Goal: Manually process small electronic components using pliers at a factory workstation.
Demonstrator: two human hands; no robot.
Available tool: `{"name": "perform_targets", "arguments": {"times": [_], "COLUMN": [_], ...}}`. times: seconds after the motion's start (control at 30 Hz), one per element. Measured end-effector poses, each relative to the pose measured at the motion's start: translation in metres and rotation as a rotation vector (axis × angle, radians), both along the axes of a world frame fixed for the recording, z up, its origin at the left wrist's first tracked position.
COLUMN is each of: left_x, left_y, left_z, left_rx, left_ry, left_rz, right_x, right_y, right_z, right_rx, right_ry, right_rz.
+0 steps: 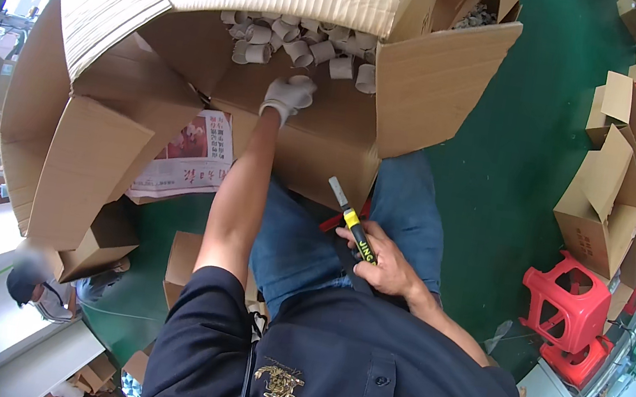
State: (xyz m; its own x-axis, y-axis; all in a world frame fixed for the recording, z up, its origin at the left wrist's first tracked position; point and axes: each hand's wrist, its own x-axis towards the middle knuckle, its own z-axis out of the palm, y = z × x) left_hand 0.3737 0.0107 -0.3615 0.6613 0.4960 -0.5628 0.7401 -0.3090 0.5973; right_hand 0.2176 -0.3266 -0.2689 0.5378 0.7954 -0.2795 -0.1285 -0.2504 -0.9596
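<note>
My left hand (287,97), in a white glove, reaches into a large open cardboard box (316,157) lying in front of me. Its fingers are curled, and whatever they may hold does not show. Just beyond it lies a heap of short whitish-grey cylindrical pieces (298,51), like small cups or tube sections. My bare right hand (387,261) is closed around the yellow and black handle of a flat-bladed hand tool (354,219). It rests over my lap with the metal blade pointing up and forward, away from the box pieces.
Newspaper (197,150) lies on cardboard left of my forearm. Box flaps stick out to the left and to the right (440,85). Red plastic stools (565,302) and open cartons (604,202) stand along the right. Another person (41,289) is at the lower left.
</note>
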Motion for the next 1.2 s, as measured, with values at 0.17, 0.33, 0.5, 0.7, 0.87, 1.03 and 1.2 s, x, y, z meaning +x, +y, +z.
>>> {"name": "perform_targets", "arguments": {"times": [0.17, 0.33, 0.5, 0.7, 0.87, 1.03, 1.2], "left_x": [-0.096, -0.176, -0.230, -0.262, -0.267, -0.263, -0.265], "left_y": [0.002, -0.020, -0.027, -0.041, -0.049, -0.058, -0.060], "left_z": [0.031, 0.055, 0.050, 0.048, 0.050, 0.049, 0.041], "left_rx": [-1.207, -1.463, -1.364, -1.238, -1.120, -0.905, -0.837], "left_ry": [-0.618, -0.880, -0.954, -0.985, -0.908, -0.970, -0.947], "left_rz": [0.739, 0.864, 0.908, 0.979, 1.041, 1.136, 1.099], "right_x": [0.004, 0.006, -0.001, -0.020, -0.031, -0.030, -0.034], "right_y": [0.008, 0.034, 0.063, 0.076, 0.078, 0.087, 0.097], "right_z": [0.013, 0.033, 0.049, 0.050, 0.046, 0.041, 0.032], "right_rx": [-0.022, -0.003, -0.045, -0.186, -0.221, -0.328, -0.315], "right_ry": [-0.114, -0.377, -0.447, -0.572, -0.665, -0.745, -0.791], "right_rz": [0.082, 0.172, 0.331, 0.472, 0.442, 0.478, 0.493]}}
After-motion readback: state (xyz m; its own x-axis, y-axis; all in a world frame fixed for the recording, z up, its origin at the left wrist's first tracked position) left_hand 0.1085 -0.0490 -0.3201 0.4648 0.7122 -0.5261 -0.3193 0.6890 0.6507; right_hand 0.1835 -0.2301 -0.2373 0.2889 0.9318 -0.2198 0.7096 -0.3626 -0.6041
